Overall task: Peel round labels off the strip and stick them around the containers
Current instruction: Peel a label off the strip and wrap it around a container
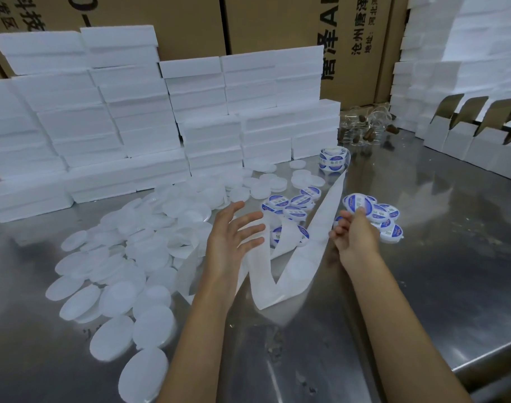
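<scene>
My right hand (355,238) holds a round white container with a blue label (359,202) between thumb and fingertips, over the pile of labelled containers (386,221). My left hand (233,237) is spread with straight fingers over the white backing strip (292,257), which runs in folds from the label roll (334,159) at the back down to the table front. More labelled containers (295,206) lie behind the strip. Several plain white containers (123,257) are heaped to the left.
Stacks of white boxes (161,117) line the back of the steel table (423,271), with brown cartons (277,21) behind. Open folded boxes (466,135) stand at the right, and clear jars with brown stoppers (364,129) at the back.
</scene>
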A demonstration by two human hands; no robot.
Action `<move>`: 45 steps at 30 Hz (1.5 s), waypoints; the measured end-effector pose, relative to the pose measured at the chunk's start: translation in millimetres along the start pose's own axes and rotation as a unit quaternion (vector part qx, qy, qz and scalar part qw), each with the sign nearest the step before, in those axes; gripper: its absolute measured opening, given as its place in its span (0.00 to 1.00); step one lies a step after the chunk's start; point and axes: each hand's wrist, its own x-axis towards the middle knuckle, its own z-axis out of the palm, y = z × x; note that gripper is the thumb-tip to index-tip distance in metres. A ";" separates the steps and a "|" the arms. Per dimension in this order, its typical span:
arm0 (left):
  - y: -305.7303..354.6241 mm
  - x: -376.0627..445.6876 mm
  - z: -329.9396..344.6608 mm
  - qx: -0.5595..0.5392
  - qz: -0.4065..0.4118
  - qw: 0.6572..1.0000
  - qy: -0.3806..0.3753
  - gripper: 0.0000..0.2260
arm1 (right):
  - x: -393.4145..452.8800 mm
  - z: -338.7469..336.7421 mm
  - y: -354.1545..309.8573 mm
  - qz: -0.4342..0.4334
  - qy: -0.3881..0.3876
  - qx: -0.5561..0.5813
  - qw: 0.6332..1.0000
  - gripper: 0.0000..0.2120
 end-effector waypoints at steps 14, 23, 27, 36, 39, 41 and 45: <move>-5.8 10.8 -19.6 0.010 -0.066 0.990 0.124 0.11 | -52.2 55.3 1.9 -0.348 -0.201 -0.263 0.877 0.05; -6.4 15.2 -25.6 0.000 -0.110 0.982 0.153 0.09 | -32.1 164.1 58.0 -0.264 -0.371 -0.764 0.457 0.18; -4.6 16.4 -24.3 0.011 -0.126 0.981 0.148 0.09 | -22.6 164.8 70.9 -0.251 -0.370 -0.736 0.508 0.13; -6.0 13.3 -25.9 -0.005 -0.121 0.981 0.149 0.10 | -15.1 153.2 64.7 -0.302 -0.309 -0.638 0.638 0.09; -4.7 15.0 -24.7 -0.025 -0.079 0.984 0.155 0.11 | -23.7 147.1 39.7 -0.217 -0.314 -0.484 0.787 0.10; -2.8 16.2 -23.4 -0.023 -0.034 0.986 0.162 0.10 | -33.9 136.1 19.7 -0.090 -0.371 -0.373 0.846 0.12; 2.0 8.1 -18.3 -0.006 0.039 0.995 0.086 0.15 | -45.3 108.7 -3.4 0.044 -0.464 -0.317 0.826 0.14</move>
